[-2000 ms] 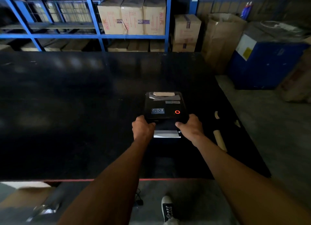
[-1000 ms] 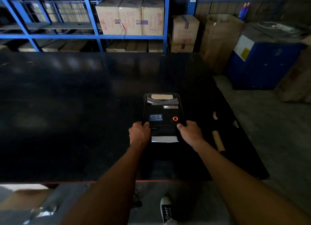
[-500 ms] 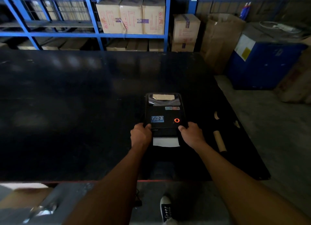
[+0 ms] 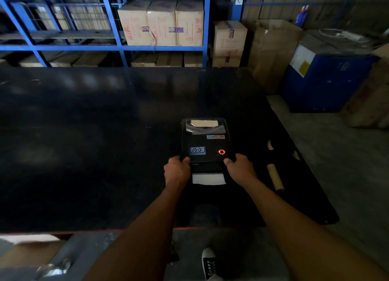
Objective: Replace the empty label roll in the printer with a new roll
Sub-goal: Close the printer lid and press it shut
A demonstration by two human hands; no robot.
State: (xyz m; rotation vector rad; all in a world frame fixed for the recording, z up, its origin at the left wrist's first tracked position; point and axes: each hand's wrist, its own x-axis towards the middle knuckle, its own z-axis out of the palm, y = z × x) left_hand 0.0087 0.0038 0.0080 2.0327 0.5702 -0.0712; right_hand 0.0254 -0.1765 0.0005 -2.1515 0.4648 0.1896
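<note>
Both hands, left hand (image 4: 177, 169) and right hand (image 4: 240, 168), grip the label printer's (image 4: 205, 140) front corners, fingers curled; white label (image 4: 208, 178) protrudes.

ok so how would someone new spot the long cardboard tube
Start at the big black table, then find the black printer with the glowing red ring near its right side. Just right of the right hand on that printer lies the cardboard tube, flat on the table. It is the long brown one, nearer the person than the short cardboard stub beyond it.
</note>
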